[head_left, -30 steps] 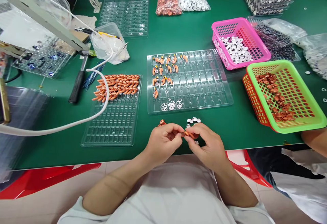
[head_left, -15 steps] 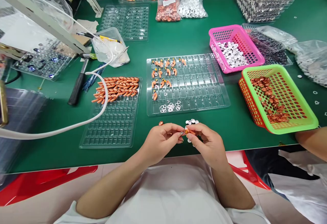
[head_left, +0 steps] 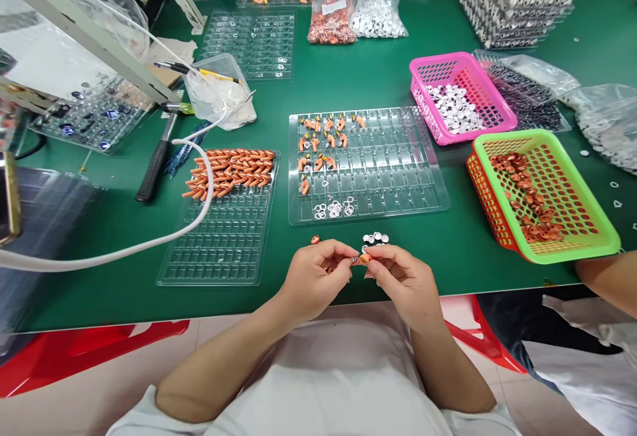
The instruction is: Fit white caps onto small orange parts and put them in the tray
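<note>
Close to the table's front edge, a small orange plastic part (head_left: 365,259) sits between my two hands. My left hand (head_left: 318,278) pinches its left end, where something small and greyish shows at the fingertips. The right end is pinched by the thumb and fingers of my right hand (head_left: 405,283), which hide most of it. Several white round caps (head_left: 377,237) lie just beyond my right fingers. A reddish-brown piece (head_left: 315,239) rests past my left knuckles. Ahead is a clear compartment tray (head_left: 393,184) with curved orange parts in its upper-left pockets and white rings at the bottom.
A second clear tray (head_left: 213,250) with copper-coloured parts lies left, beside a hammer (head_left: 158,157) and a white cable (head_left: 149,245). Right are a pink basket (head_left: 423,101) of white caps and a green basket (head_left: 594,223) of brown pieces. Another person's arm (head_left: 610,283) is at the right edge.
The orange part has turned slightly between my fingertips, and less of it shows at my right fingers. Both hands stay in nearly the same place; the view has shifted a little.
</note>
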`<state>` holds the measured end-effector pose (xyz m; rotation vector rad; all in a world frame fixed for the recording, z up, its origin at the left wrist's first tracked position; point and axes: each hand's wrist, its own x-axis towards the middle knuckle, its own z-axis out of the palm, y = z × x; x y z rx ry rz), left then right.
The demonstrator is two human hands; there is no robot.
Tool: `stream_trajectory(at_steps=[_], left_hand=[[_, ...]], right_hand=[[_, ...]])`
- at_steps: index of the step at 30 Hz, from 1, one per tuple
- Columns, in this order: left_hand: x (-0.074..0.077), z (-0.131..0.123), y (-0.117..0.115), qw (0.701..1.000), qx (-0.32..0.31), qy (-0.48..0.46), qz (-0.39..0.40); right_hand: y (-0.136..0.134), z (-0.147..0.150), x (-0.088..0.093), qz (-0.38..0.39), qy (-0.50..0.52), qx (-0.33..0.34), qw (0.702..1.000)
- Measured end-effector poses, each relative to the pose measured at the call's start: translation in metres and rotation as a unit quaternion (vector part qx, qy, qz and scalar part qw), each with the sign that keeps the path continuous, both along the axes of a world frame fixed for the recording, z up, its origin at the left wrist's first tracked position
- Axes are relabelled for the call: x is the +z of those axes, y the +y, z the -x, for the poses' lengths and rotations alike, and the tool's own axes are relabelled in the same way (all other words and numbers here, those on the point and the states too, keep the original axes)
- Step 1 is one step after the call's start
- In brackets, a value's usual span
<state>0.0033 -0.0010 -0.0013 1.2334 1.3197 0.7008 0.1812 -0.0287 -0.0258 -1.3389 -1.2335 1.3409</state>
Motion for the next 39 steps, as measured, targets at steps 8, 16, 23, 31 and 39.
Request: stream_trajectory(at_steps=[8, 16, 23, 31, 39], left_hand=[[0.005, -0.001, 0.001, 0.998, -0.035, -0.054, 0.018], [0.009, 0.006, 0.003, 0.989, -0.077, -0.116, 0.05], [0.0, 0.01, 0.004, 0.979, -0.085, -0.17, 0.077], [-0.001, 0.012, 0.006, 0.969, -0.153, -0.193, 0.03], [0.006, 0.006, 0.007, 0.978, -0.112, -0.164, 0.067]], right_hand=[[0.0, -0.002, 0.002, 0.01, -0.013, -0.018, 1.0], [0.002, -0.005, 0.004, -0.01, -0.032, 0.001, 0.999], [0.004, -0.005, 0.005, -0.024, 0.015, 0.04, 0.999], [0.001, -0.003, 0.006, 0.037, 0.093, 0.046, 0.994], [-0.001, -0.006, 0.002, -0.007, 0.01, 0.059, 0.998]])
